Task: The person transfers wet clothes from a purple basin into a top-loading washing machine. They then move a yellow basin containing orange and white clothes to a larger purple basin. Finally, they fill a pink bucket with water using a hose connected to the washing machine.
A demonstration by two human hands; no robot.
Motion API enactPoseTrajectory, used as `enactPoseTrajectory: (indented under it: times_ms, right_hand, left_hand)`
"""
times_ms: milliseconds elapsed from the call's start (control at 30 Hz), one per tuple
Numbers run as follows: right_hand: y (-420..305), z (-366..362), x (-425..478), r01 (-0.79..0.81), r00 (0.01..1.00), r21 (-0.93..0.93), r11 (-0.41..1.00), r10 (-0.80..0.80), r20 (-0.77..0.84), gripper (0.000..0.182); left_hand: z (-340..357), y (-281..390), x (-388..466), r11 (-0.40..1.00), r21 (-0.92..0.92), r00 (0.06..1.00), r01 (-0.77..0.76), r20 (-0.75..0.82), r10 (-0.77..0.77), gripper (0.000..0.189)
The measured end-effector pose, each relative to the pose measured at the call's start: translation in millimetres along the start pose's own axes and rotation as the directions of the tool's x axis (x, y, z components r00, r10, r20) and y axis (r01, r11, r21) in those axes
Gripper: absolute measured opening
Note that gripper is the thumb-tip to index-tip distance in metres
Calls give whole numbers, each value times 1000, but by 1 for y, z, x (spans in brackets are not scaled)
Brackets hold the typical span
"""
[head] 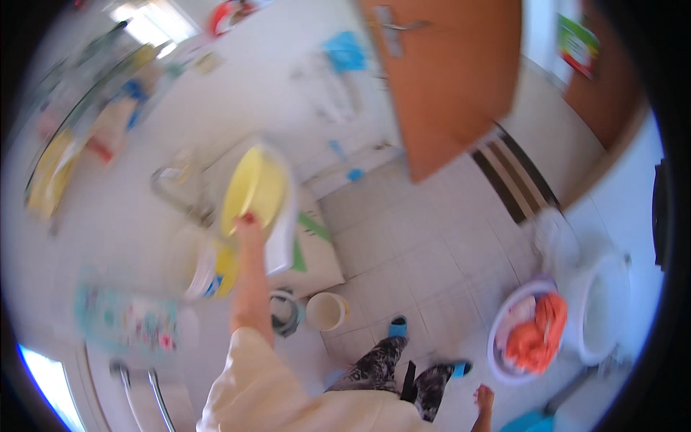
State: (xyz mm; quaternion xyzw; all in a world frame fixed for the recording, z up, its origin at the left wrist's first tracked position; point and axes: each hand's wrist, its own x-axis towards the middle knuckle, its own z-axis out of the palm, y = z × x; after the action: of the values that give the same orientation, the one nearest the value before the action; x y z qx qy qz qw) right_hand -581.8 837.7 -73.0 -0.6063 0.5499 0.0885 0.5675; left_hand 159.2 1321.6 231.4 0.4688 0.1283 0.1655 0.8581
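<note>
My left hand (249,222) reaches forward and grips the near rim of a yellow plastic basin (268,181). The basin is tilted in a white washbasin (283,243), beside a metal tap (201,211). Low at my right side hangs my right hand (484,397), with nothing visible in it and its fingers blurred. Nearest to that hand is a pale purple tub (494,348) on the floor, holding orange cloth (534,340) and paler pinkish cloth.
A small bin (285,313) and a cream bucket (325,311) stand below the washbasin. A white bucket (599,313) is beyond the tub. The brown door (453,81) stands ajar near a striped mat (515,178). Left, a glass shelf (89,97) carries several items.
</note>
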Motion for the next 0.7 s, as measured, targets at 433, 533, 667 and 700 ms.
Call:
enactPoseTrajectory:
  times_ms: [433,533,667,700]
  right_hand:
    - [12,54,-126,-197,927,-25,980,178,-329,29]
    - [42,81,-135,-153,921,28,988,153,-359,31]
    - [58,94,-144,-129,934,130,983,165,-317,32]
    - [69,97,-150,-135,924,212,968,201,-326,32]
  left_hand:
    - [-37,-171,-104,541,841,933,-18,208,-293,40]
    - [-8,-211,-208,529,846,815,65,261,-517,39]
    - [3,-239,-316,390,912,595,126,246,-766,38]
    - [0,-247,-344,325,936,526,136,210,-824,38]
